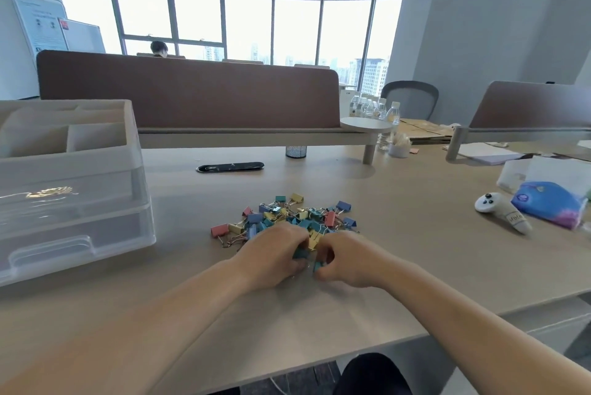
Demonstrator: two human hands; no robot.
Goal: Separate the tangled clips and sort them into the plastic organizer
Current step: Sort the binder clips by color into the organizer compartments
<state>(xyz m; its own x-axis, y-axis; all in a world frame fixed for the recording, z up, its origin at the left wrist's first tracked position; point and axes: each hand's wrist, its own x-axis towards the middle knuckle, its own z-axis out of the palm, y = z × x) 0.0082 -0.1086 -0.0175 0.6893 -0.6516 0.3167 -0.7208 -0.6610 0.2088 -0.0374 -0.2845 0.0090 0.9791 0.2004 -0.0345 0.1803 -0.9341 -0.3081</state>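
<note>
A tangled heap of binder clips (287, 217) in pink, yellow, blue and teal lies on the middle of the desk. At its near edge my left hand (271, 255) grips a teal clip with curled fingers. My right hand (343, 258) is right beside it, pinching another teal clip (318, 265); the two clips sit close together between my hands. The clear plastic organizer (73, 225) stands at the left of the desk, with open compartments on top and a drawer below.
A white controller (499, 211) and a blue tissue pack (547, 203) lie at the right. A brown divider (192, 91) runs along the back, with a cable slot (230, 167), mesh cup (295, 151) and water bottles (374, 108) nearby. The desk edge slants near me.
</note>
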